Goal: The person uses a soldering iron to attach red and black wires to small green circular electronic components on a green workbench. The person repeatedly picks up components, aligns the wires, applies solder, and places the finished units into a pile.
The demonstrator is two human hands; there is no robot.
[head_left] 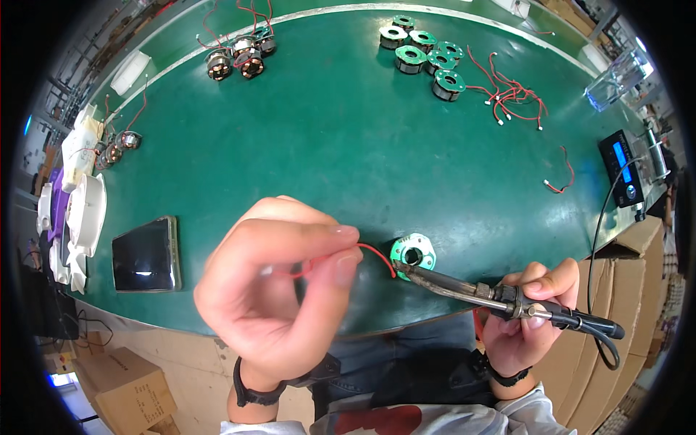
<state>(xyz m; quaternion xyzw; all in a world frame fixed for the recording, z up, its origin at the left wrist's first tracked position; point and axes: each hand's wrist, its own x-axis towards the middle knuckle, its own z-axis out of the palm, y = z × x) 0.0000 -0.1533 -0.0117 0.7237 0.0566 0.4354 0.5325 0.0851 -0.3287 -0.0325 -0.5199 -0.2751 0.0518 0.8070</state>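
One red wire [378, 255] is pinched in the fingers of the left hand [272, 315], its end just beside the tip of a soldering iron [516, 304] grasped by the right hand's [520, 337] fingers. Both meet the left side of a green ring-shaped board [426, 250] on the bench [290, 145].
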